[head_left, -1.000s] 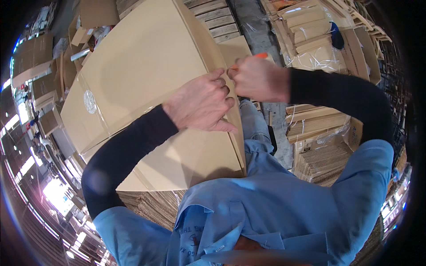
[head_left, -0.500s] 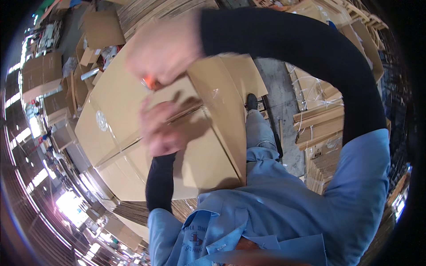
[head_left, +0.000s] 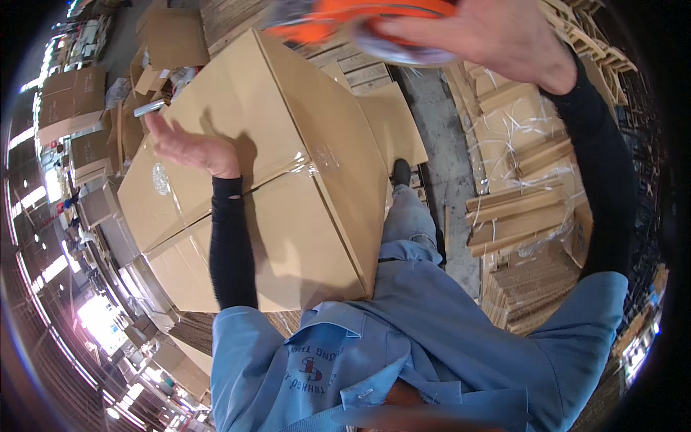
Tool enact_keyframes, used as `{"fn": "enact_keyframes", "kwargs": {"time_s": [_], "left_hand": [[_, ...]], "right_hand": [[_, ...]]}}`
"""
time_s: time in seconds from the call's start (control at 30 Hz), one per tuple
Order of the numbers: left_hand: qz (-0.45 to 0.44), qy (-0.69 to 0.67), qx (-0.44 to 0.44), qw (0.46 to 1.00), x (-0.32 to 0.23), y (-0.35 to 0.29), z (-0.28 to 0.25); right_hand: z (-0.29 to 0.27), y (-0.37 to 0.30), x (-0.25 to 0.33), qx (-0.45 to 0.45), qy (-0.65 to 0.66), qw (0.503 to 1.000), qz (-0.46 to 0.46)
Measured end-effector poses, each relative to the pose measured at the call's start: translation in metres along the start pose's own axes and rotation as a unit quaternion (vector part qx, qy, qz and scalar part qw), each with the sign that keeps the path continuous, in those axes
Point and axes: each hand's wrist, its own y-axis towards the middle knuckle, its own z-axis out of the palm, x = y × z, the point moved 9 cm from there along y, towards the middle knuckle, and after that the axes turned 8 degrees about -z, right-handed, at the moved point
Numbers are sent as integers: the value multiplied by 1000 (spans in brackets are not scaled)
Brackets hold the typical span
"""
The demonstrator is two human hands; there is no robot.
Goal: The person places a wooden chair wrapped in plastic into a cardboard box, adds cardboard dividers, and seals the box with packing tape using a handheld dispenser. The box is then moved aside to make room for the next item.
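We see right hand (head_left: 497, 42) gripping orange tape dispenser (head_left: 327, 20), off the box's (head_left: 327, 241) far right; left hand (head_left: 193, 151), fingers spread, hovers nearer its crosswise seam (head_left: 277, 178).

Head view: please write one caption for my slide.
Right hand holds an orange tape dispenser; left hand open over a taped carton.

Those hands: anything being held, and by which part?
The right hand holds an orange tape dispenser, thumb at the tape roll; the left hand is empty.

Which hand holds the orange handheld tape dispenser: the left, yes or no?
No, the right hand holds the orange handheld tape dispenser; the left hand is open over the large tan cardboard box.
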Motion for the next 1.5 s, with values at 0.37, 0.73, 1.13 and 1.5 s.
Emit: {"fn": "enact_keyframes", "kwargs": {"time_s": [0.37,0.73,1.13,1.5], "left_hand": [[-3,116,-204,972,19,8,-98],[-212,-108,67,969,-19,-15,37],[159,-5,270,950,-135,-29,85],[184,92,228,952,-135,-15,73]], "right_hand": [[246,107,13,426,-131,853,-270],[48,-71,-99,29,438,847,300],[114,-73,-64,-127,744,544,367],[121,-40,-43,-92,730,589,335]]}}
